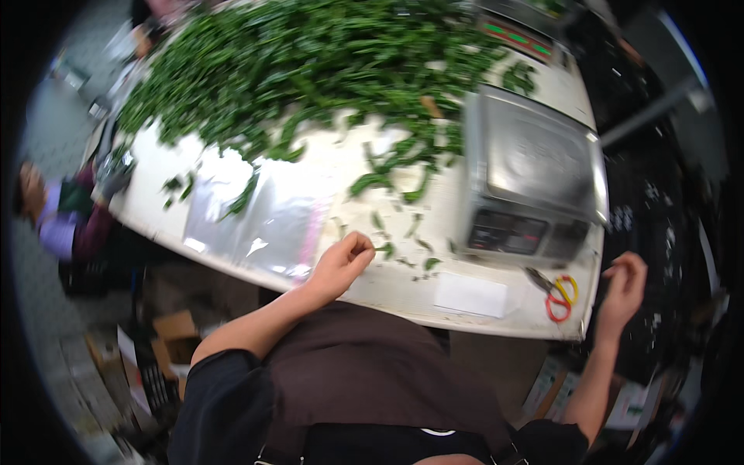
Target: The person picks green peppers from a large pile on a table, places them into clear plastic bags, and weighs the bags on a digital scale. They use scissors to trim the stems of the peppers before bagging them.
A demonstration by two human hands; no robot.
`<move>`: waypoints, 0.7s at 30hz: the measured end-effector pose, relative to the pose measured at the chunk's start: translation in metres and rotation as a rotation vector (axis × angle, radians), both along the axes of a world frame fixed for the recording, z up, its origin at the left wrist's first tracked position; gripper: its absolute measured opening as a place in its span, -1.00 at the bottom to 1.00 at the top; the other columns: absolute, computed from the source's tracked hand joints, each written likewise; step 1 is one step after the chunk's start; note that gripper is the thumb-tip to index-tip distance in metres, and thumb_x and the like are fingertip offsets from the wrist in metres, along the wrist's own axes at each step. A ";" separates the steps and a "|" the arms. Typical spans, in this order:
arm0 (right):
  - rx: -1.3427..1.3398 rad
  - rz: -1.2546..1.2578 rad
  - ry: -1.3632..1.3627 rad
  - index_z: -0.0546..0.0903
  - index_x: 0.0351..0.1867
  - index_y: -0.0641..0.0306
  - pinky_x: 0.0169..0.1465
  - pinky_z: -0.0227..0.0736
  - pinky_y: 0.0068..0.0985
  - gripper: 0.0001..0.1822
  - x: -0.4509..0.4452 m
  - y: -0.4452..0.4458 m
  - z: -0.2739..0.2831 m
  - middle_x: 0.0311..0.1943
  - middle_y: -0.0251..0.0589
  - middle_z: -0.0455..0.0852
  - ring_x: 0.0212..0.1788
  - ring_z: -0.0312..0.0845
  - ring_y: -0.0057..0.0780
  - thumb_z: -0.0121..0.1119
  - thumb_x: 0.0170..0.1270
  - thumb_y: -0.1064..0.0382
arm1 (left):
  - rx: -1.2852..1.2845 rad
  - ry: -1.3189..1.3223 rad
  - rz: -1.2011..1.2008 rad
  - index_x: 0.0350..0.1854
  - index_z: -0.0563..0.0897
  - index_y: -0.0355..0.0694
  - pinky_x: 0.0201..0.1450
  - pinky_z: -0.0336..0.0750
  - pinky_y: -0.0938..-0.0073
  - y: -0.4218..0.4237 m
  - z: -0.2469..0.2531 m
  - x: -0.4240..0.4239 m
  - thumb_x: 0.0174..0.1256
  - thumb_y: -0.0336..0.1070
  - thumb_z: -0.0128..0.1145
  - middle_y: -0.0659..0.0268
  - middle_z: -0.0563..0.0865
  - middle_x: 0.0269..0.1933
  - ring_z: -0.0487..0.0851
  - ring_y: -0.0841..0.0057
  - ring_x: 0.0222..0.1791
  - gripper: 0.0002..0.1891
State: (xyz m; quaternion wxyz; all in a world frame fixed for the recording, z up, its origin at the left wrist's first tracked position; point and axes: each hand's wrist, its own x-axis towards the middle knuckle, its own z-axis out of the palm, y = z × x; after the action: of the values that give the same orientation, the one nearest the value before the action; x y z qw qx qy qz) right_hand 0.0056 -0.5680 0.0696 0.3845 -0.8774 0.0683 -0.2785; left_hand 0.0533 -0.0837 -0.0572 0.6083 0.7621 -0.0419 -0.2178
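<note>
My left hand (349,258) is over the front of the white table (372,293), thumb and fingers pinched together. A small green leaf (386,250) lies right at its fingertips; blur hides whether the fingers grip it. My right hand (625,285) hangs beyond the table's right edge, fingers loosely curled and apart, with nothing seen in it. Nearest to it on the table are scissors (558,296) with red and yellow handles. Left of my left hand lie clear plastic bags (273,215) with a pink strip. Loose leaf scraps (430,263) are scattered ahead.
A big heap of long green leafy vegetables (302,70) covers the far side. A metal-topped weighing scale (535,157) stands at right; another scale's lit display (517,39) is behind it. White paper (471,294) lies in front. A person (64,215) works at left; cardboard boxes (174,337) are below.
</note>
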 end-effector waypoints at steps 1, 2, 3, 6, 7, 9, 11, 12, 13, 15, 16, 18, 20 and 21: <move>0.033 0.134 0.023 0.56 -0.04 0.34 -0.12 0.42 -0.65 -0.80 0.004 0.034 -0.023 -0.19 -0.27 0.57 -0.26 0.48 -0.62 -0.03 0.41 0.56 | 0.148 -0.172 0.122 -0.16 0.54 -0.29 -0.18 0.49 0.50 0.012 0.005 0.000 0.44 -0.34 0.15 0.27 0.63 -0.27 0.58 0.54 -0.29 -0.88; 0.112 0.224 0.113 0.57 -0.10 0.36 -0.14 0.45 -0.63 -0.82 0.010 0.074 -0.036 -0.20 -0.24 0.57 -0.28 0.50 -0.59 0.00 0.37 0.59 | 0.266 -0.260 0.269 -0.18 0.55 -0.27 -0.18 0.47 0.43 0.025 -0.001 -0.001 0.40 -0.32 0.19 0.23 0.64 -0.27 0.60 0.43 -0.27 -0.86; 0.096 0.358 0.135 0.58 -0.15 0.36 -0.18 0.47 -0.60 -0.82 0.013 0.107 -0.054 -0.20 -0.20 0.60 -0.31 0.53 -0.54 0.02 0.33 0.61 | 0.391 -0.346 0.391 -0.20 0.57 -0.25 -0.18 0.45 0.35 0.042 -0.013 -0.002 0.36 -0.31 0.24 0.19 0.65 -0.28 0.62 0.33 -0.25 -0.85; 0.123 0.668 0.088 0.57 -0.15 0.37 -0.27 0.52 -0.59 -0.82 0.029 0.209 -0.089 -0.24 -0.15 0.62 -0.38 0.58 -0.52 0.05 0.30 0.63 | 0.851 -0.515 0.463 -0.24 0.58 -0.23 -0.12 0.41 0.20 0.078 -0.035 -0.012 0.26 -0.27 0.32 0.15 0.63 -0.25 0.59 0.16 -0.14 -0.80; 0.188 0.726 0.129 0.58 -0.15 0.38 -0.27 0.53 -0.58 -0.82 0.032 0.236 -0.093 -0.27 -0.16 0.63 -0.38 0.60 -0.51 0.06 0.30 0.63 | 0.849 -0.498 0.461 -0.26 0.58 -0.22 -0.11 0.39 0.16 0.084 -0.039 -0.014 0.24 -0.26 0.32 0.16 0.62 -0.24 0.57 0.14 -0.13 -0.81; 0.259 0.817 0.206 0.58 -0.12 0.40 -0.26 0.53 -0.59 -0.83 0.039 0.279 -0.100 -0.29 -0.14 0.63 -0.39 0.61 -0.52 0.06 0.32 0.62 | 0.860 -0.519 0.450 -0.29 0.58 -0.19 -0.12 0.37 0.14 0.092 -0.046 -0.009 0.23 -0.29 0.29 0.19 0.60 -0.26 0.55 0.14 -0.16 -0.85; 0.259 0.900 0.215 0.57 -0.12 0.41 -0.25 0.52 -0.59 -0.86 0.047 0.310 -0.105 -0.29 -0.16 0.64 -0.38 0.61 -0.54 0.05 0.36 0.58 | 0.849 -0.541 0.444 -0.32 0.59 -0.18 -0.16 0.36 0.15 0.097 -0.051 -0.006 0.24 -0.32 0.26 0.23 0.59 -0.30 0.55 0.16 -0.21 -0.90; 0.309 0.908 0.275 0.57 -0.11 0.40 -0.25 0.52 -0.59 -0.86 0.050 0.320 -0.109 -0.29 -0.17 0.64 -0.38 0.61 -0.55 0.04 0.38 0.56 | 0.820 -0.540 0.440 -0.33 0.59 -0.18 -0.16 0.37 0.16 0.099 -0.052 -0.002 0.25 -0.33 0.25 0.24 0.59 -0.32 0.55 0.17 -0.21 -0.91; 0.357 0.913 0.335 0.57 -0.10 0.39 -0.25 0.52 -0.59 -0.87 0.053 0.328 -0.112 -0.29 -0.19 0.64 -0.38 0.60 -0.55 0.03 0.40 0.54 | 0.790 -0.539 0.435 -0.33 0.59 -0.18 -0.16 0.37 0.16 0.104 -0.053 0.000 0.25 -0.33 0.24 0.24 0.59 -0.33 0.56 0.18 -0.22 -0.92; 0.524 0.883 0.516 0.58 -0.08 0.38 -0.26 0.52 -0.59 -0.86 0.055 0.344 -0.121 -0.30 -0.22 0.65 -0.37 0.60 -0.57 0.02 0.42 0.49 | 0.547 -0.348 0.493 -0.36 0.56 -0.22 -0.20 0.40 0.15 0.115 -0.054 0.004 0.27 -0.31 0.24 0.20 0.58 -0.40 0.57 0.19 -0.27 -0.86; 0.642 0.843 0.636 0.58 -0.07 0.37 -0.26 0.52 -0.59 -0.86 0.056 0.351 -0.126 -0.31 -0.24 0.65 -0.36 0.60 -0.59 0.01 0.43 0.46 | 0.368 -0.169 0.536 -0.36 0.55 -0.22 -0.21 0.41 0.15 0.119 -0.050 0.007 0.27 -0.30 0.25 0.19 0.58 -0.41 0.57 0.19 -0.29 -0.85; 0.756 0.802 0.778 0.57 -0.06 0.36 -0.27 0.50 -0.62 -0.84 0.060 0.368 -0.129 -0.32 -0.27 0.65 -0.37 0.57 -0.64 -0.02 0.46 0.42 | 0.057 0.102 0.650 -0.36 0.52 -0.24 -0.24 0.40 0.15 0.124 -0.032 0.009 0.25 -0.28 0.30 0.21 0.56 -0.42 0.57 0.21 -0.31 -0.79; 0.792 0.769 0.780 0.57 -0.07 0.37 -0.27 0.51 -0.62 -0.85 0.064 0.383 -0.137 -0.33 -0.27 0.64 -0.39 0.56 -0.64 -0.02 0.46 0.43 | 0.476 -0.267 0.541 -0.35 0.52 -0.23 -0.24 0.40 0.17 0.115 -0.043 0.006 0.24 -0.28 0.31 0.22 0.57 -0.40 0.57 0.20 -0.31 -0.79; 0.808 0.751 0.780 0.56 -0.08 0.37 -0.26 0.51 -0.62 -0.86 0.066 0.388 -0.140 -0.33 -0.27 0.64 -0.40 0.55 -0.64 -0.02 0.46 0.43 | 0.680 -0.452 0.473 -0.34 0.53 -0.23 -0.24 0.40 0.18 0.107 -0.045 0.005 0.23 -0.29 0.32 0.23 0.57 -0.40 0.57 0.20 -0.31 -0.79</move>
State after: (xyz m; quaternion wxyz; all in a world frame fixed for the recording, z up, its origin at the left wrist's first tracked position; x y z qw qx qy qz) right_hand 0.0718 -0.1801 -0.0700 0.7005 -0.6650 -0.0088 0.2588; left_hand 0.0585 0.0234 -0.1019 0.3328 0.9350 0.0752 0.0968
